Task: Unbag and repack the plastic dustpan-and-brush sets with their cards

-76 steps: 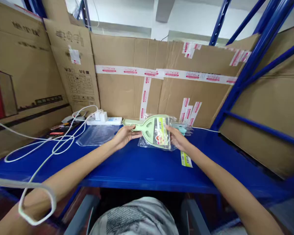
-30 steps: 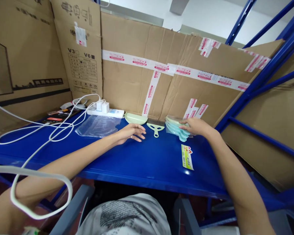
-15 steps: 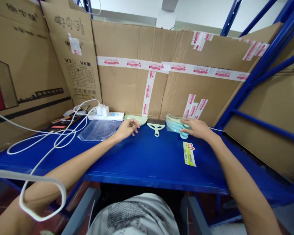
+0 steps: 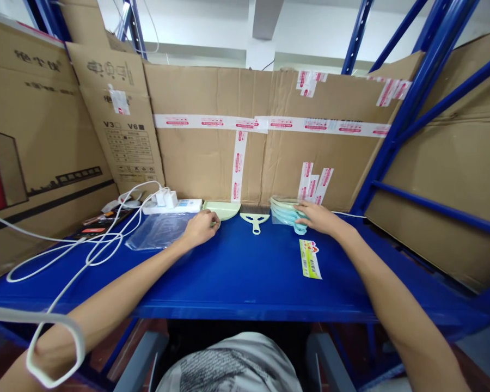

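Two bare hands. Left hand [image 4: 202, 227]: fingers curled in at the near-left edge of one pale green dustpan [image 4: 225, 210]; whether they grip it, cannot tell. Right hand [image 4: 319, 218]: laid at the right side of one bagged stack [image 4: 286, 213], mostly light blue with pale green on top; whether closed on it, cannot tell. Between dustpan and stack: one pale green brush [image 4: 255, 219], handle toward the person. Nearer than the stack: one yellow-green and white label [image 4: 310, 259]. Left of the dustpan: one white power strip [image 4: 189, 206], one clear plastic bag [image 4: 157, 231], looped white cables [image 4: 102, 239]. Beneath: one blue table [image 4: 245, 277]. Behind: taped cardboard [image 4: 200, 163].
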Demonstrator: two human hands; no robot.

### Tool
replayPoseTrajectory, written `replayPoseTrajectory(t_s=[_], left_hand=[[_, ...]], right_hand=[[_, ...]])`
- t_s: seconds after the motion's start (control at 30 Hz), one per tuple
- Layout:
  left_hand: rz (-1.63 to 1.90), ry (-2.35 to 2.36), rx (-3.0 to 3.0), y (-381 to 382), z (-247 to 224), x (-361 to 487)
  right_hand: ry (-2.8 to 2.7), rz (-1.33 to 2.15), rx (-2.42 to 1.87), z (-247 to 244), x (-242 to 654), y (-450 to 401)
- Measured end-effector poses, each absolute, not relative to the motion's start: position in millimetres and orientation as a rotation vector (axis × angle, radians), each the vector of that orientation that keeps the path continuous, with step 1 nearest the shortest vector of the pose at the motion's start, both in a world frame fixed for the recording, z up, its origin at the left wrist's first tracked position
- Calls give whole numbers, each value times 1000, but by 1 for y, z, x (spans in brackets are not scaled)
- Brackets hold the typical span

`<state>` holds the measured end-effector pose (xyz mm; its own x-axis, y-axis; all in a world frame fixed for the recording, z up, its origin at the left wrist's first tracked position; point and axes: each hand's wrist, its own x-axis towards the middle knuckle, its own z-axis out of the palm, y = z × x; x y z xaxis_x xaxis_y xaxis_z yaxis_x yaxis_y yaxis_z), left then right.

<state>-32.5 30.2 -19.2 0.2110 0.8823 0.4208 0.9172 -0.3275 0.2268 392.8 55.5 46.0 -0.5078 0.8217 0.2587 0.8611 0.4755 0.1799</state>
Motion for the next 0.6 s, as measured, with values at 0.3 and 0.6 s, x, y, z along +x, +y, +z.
replayPoseTrajectory(t_s=[0.3,0.6], left_hand=[[-771,-1785,-2389,30,-20,-32],[-842,-1724,-2383,40,-29,-37]], right_hand=[[-2603,-289,-1442,36,401,63],[-2608,-242,-1382,29,401,62]])
